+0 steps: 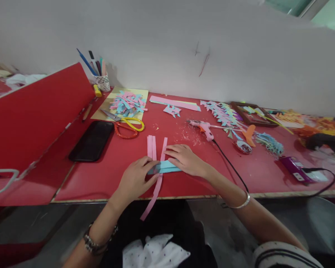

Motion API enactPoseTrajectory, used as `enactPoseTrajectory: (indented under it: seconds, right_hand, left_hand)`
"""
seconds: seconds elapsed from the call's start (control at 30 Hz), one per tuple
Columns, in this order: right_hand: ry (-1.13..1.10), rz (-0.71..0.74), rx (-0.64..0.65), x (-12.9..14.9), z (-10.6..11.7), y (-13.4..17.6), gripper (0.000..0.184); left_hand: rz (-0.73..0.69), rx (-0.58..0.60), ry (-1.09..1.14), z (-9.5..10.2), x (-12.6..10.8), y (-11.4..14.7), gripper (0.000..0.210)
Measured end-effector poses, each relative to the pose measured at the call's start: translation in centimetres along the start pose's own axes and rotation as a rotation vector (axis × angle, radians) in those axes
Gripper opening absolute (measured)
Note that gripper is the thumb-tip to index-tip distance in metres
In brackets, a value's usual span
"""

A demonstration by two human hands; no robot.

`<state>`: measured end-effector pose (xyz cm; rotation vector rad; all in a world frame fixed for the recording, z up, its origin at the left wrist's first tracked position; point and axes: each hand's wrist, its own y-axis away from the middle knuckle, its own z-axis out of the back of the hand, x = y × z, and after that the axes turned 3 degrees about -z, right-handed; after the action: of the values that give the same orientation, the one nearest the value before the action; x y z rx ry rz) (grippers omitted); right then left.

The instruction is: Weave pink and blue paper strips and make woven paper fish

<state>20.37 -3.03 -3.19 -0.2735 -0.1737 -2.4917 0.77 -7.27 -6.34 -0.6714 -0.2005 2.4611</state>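
Note:
My left hand point(135, 179) has its fingers closed on the left end of a light blue paper strip point(167, 166). At that strip's right end, my right hand point(187, 159) grips it, with its outer fingertips over a pink paper strip point(156, 190). The pink strip crosses the blue one and its lower end hangs past the table edge. Where they cross, the blue paper covers the pink. Two more pink strips point(151, 146) lie side by side just beyond my left fingers. My fingers hide both ends of the blue strip.
Orange-and-yellow-handled scissors point(128, 128) and a black phone point(92, 141) lie to the left, near a pile of cut paper point(128, 102). A pink glue gun point(202, 128) with a trailing cord rests right of centre. Braided paper point(223, 111) and a purple power strip point(296, 169) are farther right.

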Motion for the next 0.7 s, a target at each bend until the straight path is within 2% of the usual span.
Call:
enactPoseTrajectory:
  seconds: [0.17, 0.5, 0.7]
  right_hand:
    - [0.012, -0.020, 0.021, 0.6, 0.1, -0.5, 0.035]
    - [0.027, -0.102, 0.032, 2.1, -1.1, -0.7, 0.042]
    - [-0.037, -0.038, 0.100, 1.2, -0.5, 0.2, 0.066]
  left_hand:
    - [-0.022, -0.019, -0.057, -0.5, 0.2, 0.2, 0.028]
    - [0.001, -0.030, -0.090, -0.4, -0.1, 0.1, 0.028]
    - [-0.002, -0.023, -0.077, -0.4, -0.1, 0.1, 0.021]
